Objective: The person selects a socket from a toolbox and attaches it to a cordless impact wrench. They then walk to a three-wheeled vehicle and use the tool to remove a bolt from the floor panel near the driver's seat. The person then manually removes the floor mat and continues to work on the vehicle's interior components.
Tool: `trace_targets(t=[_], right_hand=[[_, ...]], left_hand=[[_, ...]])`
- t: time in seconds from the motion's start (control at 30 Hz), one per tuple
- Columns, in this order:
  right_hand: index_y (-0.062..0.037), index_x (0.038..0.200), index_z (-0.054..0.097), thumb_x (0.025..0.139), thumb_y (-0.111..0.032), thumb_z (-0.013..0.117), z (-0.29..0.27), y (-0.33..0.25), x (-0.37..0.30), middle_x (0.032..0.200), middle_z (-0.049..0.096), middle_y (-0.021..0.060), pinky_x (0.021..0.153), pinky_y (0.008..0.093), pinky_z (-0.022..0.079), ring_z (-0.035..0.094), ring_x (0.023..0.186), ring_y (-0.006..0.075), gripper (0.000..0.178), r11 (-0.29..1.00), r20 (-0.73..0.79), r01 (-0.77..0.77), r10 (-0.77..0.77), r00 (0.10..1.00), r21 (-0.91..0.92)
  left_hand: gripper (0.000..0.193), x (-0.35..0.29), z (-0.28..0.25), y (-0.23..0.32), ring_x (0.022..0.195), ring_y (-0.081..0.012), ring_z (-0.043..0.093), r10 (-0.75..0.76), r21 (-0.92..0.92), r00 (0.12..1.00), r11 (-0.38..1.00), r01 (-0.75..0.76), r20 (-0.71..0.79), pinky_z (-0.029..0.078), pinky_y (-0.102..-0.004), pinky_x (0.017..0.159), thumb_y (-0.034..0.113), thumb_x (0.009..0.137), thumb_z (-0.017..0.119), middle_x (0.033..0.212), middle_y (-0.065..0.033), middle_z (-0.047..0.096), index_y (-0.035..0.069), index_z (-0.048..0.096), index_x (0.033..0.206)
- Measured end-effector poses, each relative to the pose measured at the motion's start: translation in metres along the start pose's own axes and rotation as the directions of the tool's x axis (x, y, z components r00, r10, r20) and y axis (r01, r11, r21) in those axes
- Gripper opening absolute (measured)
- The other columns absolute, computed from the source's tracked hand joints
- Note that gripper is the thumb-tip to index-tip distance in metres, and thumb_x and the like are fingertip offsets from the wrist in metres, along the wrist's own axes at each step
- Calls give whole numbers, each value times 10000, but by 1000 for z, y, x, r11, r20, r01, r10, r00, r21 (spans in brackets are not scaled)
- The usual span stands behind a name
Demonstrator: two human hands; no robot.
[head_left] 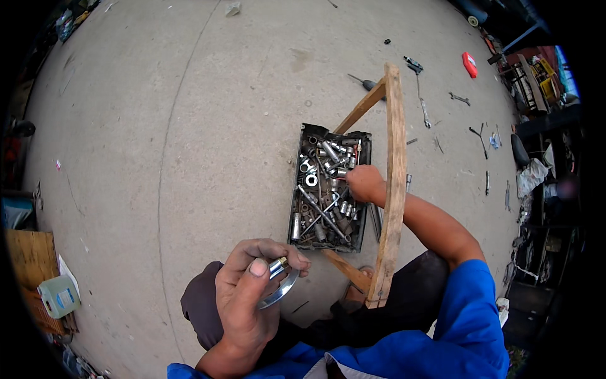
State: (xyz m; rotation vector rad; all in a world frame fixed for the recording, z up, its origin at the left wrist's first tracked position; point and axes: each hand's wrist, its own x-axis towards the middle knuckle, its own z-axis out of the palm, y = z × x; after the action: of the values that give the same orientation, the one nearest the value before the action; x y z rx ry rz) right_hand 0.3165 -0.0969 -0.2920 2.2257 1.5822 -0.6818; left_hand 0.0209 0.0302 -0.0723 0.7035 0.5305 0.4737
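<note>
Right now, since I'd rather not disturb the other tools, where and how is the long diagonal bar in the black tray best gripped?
Probably pinch the long bar across its shaft, just upper-left of its middle, coming from above and the left: it lies slanted across the heap with that stretch exposed, while the right hand occupies the tray's right side.

Shiny curved part [287, 290], crammed black tray [314, 131]
</note>
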Motion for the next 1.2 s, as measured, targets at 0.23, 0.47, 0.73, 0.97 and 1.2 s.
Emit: trace_targets(t=[0.23,0.47,0.73,0.97,1.2], right_hand=[[6,913,680,746,-128,604,26,-14,26,938,677,239,810,464,533,656,910,396,228,949,40,-53,42,998,311],[-29,887,743,756,-210,646,28,14,34,870,696,217,813,446,527,676,832,370,244,708,-52,-18,77,996,706],[3,911,703,868,-343,640,20,-17,34,934,680,222,835,496,512,652,907,409,354,880,16,-180,192,981,440],[15,869,704,816,-380,695,26,-33,28,917,680,242,801,482,538,668,882,403,399,910,-2,-218,234,972,352],[88,797,680,665,-442,763,20,-14,36,839,669,284,757,447,547,676,820,401,552,831,-1,-273,312,950,484]], left_hand=[[291,1,-3,0,928,-259,626,14,0,1000,1000,-14,-4,499,-391,834,244,964,546,961,-206,646,-28,559,1064],[305,3,-5,-1,927,-258,626,2,8,1000,1000,-2,0,499,-391,830,255,964,549,955,-203,643,-33,560,1063],[360,8,6,-2,825,-303,623,-12,96,991,995,25,-132,507,-413,768,333,921,566,856,-208,626,-24,546,972],[356,8,6,-1,819,-300,627,-23,96,990,995,37,-140,519,-410,769,326,926,563,852,-207,627,-27,551,969],[365,8,6,0,815,-296,628,-11,110,989,994,27,-150,521,-411,765,330,926,562,836,-206,629,-33,550,964]])
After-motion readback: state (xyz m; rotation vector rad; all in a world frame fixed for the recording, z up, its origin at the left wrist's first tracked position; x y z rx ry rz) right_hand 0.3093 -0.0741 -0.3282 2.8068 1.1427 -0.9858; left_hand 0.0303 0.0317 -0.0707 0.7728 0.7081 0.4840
